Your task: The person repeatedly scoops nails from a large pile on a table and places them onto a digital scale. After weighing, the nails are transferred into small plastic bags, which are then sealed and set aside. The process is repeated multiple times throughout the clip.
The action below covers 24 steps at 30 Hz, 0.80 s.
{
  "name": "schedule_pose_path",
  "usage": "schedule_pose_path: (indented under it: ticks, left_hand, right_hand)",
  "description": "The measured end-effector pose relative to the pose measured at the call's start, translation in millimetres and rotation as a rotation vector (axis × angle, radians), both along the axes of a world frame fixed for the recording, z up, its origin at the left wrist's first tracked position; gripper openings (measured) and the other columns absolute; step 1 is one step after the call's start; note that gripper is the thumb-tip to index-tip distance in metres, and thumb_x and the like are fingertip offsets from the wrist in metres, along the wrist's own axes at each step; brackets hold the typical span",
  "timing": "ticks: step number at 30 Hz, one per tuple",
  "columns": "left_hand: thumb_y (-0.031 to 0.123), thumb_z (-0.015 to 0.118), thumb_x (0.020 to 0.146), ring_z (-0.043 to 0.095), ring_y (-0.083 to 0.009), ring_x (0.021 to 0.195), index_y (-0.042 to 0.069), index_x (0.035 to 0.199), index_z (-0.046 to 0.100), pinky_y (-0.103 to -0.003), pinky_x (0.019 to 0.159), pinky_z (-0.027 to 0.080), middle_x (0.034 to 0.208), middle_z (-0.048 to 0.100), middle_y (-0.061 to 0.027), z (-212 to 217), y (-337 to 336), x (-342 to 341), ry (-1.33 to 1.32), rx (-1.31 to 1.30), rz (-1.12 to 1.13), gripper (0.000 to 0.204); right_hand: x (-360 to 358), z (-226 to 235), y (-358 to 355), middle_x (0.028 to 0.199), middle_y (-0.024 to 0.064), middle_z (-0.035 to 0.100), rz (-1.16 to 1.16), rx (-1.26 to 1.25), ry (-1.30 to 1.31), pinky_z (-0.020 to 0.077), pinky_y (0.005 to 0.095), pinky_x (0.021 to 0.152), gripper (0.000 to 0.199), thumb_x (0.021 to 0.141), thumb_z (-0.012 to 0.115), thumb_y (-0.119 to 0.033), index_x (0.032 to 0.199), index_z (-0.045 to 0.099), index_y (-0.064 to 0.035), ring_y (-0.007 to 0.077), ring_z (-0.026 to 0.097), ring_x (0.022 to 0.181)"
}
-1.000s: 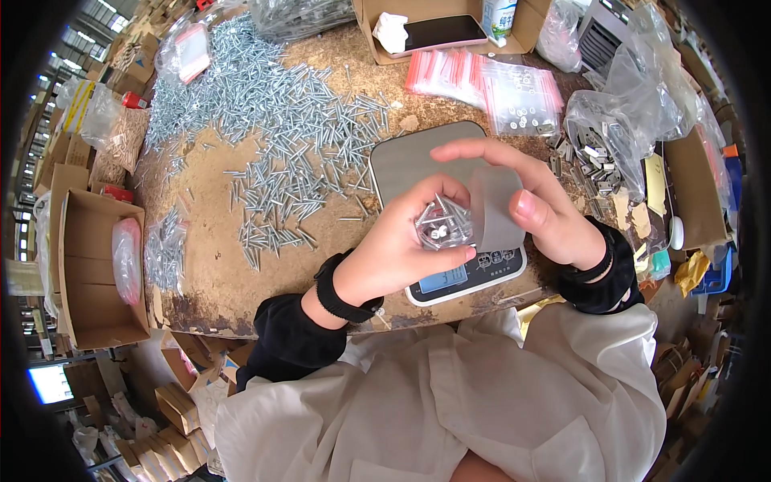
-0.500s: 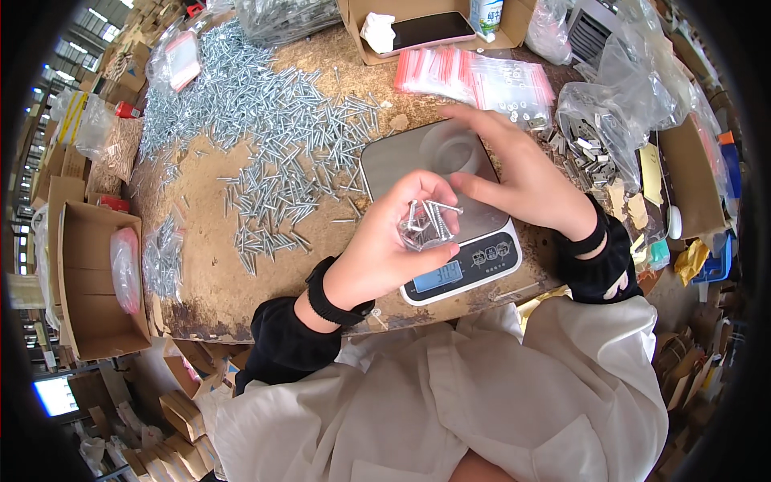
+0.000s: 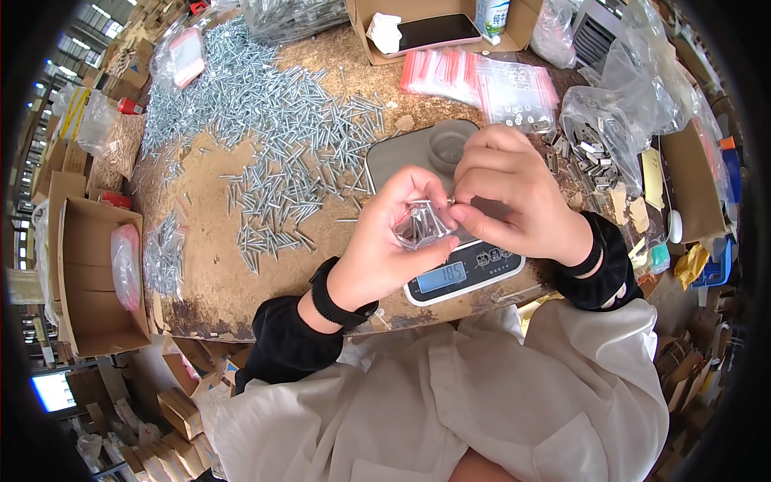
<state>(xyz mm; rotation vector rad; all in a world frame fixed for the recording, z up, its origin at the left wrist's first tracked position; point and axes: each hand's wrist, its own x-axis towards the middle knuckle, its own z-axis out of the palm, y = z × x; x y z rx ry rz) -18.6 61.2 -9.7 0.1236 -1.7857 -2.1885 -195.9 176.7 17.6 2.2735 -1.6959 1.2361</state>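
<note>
My left hand point(image 3: 376, 245) is closed round a small clear plastic bag point(image 3: 416, 231) with several silver screws inside. My right hand point(image 3: 520, 197) has its fingers curled, and its thumb and fingertips pinch together at the bag's mouth. Whether they grip the bag's edge or a screw's end is hidden. Both hands are above a digital scale point(image 3: 387, 161) with a steel plate and a lit display. A round clear cup point(image 3: 446, 149) stands on the plate, partly covered by my right hand.
Loose screws point(image 3: 277, 153) spread over the table's left half. Behind the scale lie red-edged zip bags point(image 3: 442, 74), some holding small parts. A plastic bag of metal pieces point(image 3: 594, 153) is at the right. A phone point(image 3: 438, 34) rests in a carton. An open cardboard box point(image 3: 84, 281) stands left.
My right hand has drawn back from the cup, and its spread fingers have closed at the bag's mouth. The screw jutting from the bag no longer sticks out visibly. The scale's display reading has dropped.
</note>
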Motion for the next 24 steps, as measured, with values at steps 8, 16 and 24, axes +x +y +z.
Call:
schedule_pose_path:
  ticks: [8, 16, 24]
  left_hand:
    - [-0.012, 0.068, 0.081, 0.059, -0.0104, 0.1, 0.006, 0.129, 0.038, -0.027, 0.091, 0.046, 0.105, 0.059, -0.0044, -1, 0, -1, 0.039, -0.02, -0.001, 0.059]
    - [-0.012, 0.066, 0.078, 0.059, -0.0147, 0.1, 0.006, 0.149, 0.023, -0.029, 0.094, 0.044, 0.103, 0.059, -0.0067, 0, 2, -2, 0.041, -0.07, -0.008, 0.085]
    - [-0.011, 0.066, 0.079, 0.058, -0.0152, 0.103, 0.007, 0.151, 0.021, -0.032, 0.097, 0.044, 0.105, 0.058, -0.0069, 3, -1, -1, 0.062, -0.069, -0.027, 0.087]
  right_hand:
    - [5, 1, 0, 0.081, 0.008, 0.058, -0.035, -0.034, -0.044, 0.048, 0.0424, 0.076, 0.016, 0.076, 0.074, -0.015, 0.084, 0.062, -0.0079, 0.0316, 0.06, 0.085]
    - [7, -4, 2, 0.087, 0.0057, 0.061, 0.037, -0.07, -0.015, 0.0502, 0.044, 0.082, 0.019, 0.075, 0.076, -0.012, 0.092, 0.068, -0.0085, 0.03, 0.059, 0.084]
    - [14, 2, 3, 0.111, 0.0057, 0.06, 0.065, -0.133, 0.085, 0.0506, 0.0469, 0.089, 0.022, 0.072, 0.076, -0.014, 0.091, 0.068, -0.0101, 0.0319, 0.057, 0.106]
